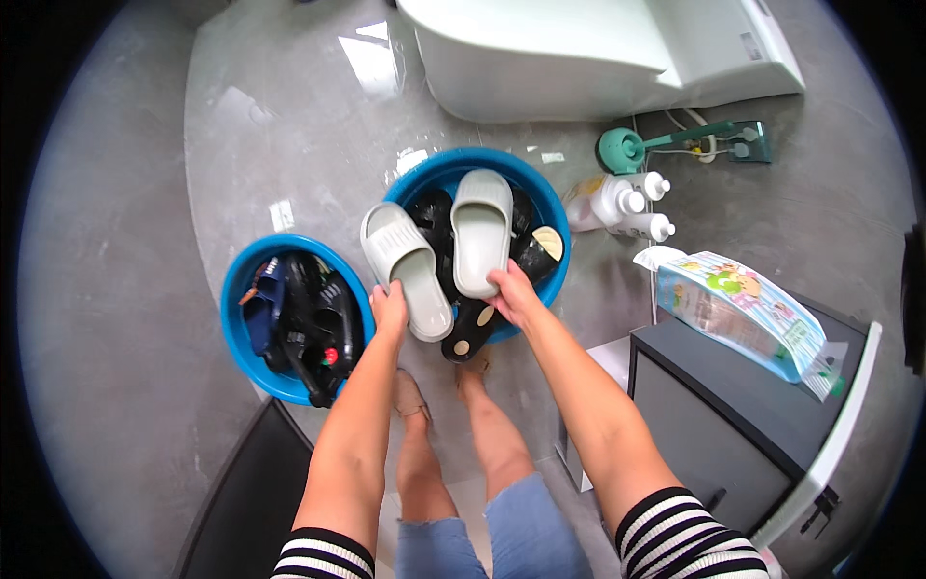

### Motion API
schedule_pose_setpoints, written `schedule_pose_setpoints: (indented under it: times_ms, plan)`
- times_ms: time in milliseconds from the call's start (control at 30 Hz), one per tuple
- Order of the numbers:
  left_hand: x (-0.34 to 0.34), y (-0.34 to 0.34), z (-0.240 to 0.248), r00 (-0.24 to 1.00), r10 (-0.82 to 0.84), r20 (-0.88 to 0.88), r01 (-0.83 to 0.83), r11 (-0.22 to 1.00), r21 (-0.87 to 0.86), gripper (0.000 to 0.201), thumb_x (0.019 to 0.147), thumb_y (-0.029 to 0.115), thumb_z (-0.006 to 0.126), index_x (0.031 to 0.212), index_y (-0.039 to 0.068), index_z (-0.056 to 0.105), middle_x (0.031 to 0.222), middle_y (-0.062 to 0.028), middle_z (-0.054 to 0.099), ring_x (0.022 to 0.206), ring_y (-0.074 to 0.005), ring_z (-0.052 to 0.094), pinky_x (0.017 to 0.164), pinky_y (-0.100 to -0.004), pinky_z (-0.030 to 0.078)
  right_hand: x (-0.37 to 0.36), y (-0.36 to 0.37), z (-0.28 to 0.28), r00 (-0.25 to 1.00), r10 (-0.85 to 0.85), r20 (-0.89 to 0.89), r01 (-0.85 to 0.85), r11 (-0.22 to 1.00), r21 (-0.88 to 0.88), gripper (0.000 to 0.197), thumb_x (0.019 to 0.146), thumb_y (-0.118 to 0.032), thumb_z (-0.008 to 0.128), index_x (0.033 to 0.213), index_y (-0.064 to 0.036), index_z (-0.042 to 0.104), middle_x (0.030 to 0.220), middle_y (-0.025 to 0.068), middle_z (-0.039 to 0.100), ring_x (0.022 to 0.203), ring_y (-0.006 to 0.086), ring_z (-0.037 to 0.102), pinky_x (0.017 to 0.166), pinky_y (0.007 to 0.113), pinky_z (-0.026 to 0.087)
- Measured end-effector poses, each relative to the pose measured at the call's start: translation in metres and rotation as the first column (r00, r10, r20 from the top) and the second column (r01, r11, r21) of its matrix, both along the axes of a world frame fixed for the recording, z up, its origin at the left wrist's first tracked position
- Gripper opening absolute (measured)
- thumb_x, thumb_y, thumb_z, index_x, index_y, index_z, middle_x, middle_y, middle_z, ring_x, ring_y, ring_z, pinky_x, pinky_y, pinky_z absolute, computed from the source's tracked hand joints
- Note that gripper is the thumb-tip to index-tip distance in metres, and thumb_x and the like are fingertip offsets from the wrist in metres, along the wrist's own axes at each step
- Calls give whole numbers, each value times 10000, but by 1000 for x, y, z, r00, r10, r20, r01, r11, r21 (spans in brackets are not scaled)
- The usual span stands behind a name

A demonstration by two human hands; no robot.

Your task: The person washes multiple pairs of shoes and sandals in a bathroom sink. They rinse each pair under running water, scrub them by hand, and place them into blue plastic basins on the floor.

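Observation:
My left hand (390, 311) grips the edge of a light grey slide slipper (417, 280), which tilts to the left. A matching grey slipper (480, 236) points away from me, its heel side pinched by my right hand (513, 294). Both slippers are held above a large blue basin (453, 159). Inside that basin lie several black slippers (432, 214), partly hidden under the grey pair. One black slipper with pale round spots (470, 333) hangs over the near rim. The fingers under each grey slipper are hidden.
A smaller blue basin (258, 372) on the left holds dark blue and black slippers. At the back stands a white toilet (540, 68). To the right are a green toilet brush (622, 150), white bottles (617, 205) and a grey cabinet (714, 425) bearing a printed plastic pack (748, 309).

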State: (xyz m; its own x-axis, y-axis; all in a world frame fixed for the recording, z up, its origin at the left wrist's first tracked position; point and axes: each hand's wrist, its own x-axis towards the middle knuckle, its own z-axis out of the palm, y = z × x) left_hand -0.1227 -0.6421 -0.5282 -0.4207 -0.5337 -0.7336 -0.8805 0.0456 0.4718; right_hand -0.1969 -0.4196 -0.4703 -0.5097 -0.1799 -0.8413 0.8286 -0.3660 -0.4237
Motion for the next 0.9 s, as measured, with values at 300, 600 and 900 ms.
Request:
schedule_pose_setpoints:
  times_ms: [300,600,900]
  plan:
    - [31,-12,268,933,259,-249,15,664,748,463,858,151,636,1279,44,474,1173,-92,602,1028,-213,629,823,-399,559,105,-5,229,958,-38,-285,-1,991,-135,889,724,21,542,1518,-180,195,1412,97,414,1294,268,434,999,415,448]
    - [44,40,484,876,425,-227,162,184,969,440,754,14,500,1180,-84,549,1157,-204,636,1098,-353,609,1025,-456,461,186,34,462,816,-376,-438,218,903,-370,788,790,9,475,1516,-164,222,1412,135,427,1305,298,444,1022,467,459]
    - [74,221,630,865,50,-498,500,-144,854,404,953,335,459,1154,30,631,1203,-121,648,1145,-282,588,1033,-434,414,329,206,618,598,-509,-619,340,860,-380,695,917,-160,529,1528,-167,198,1408,122,440,1242,277,512,928,515,519]
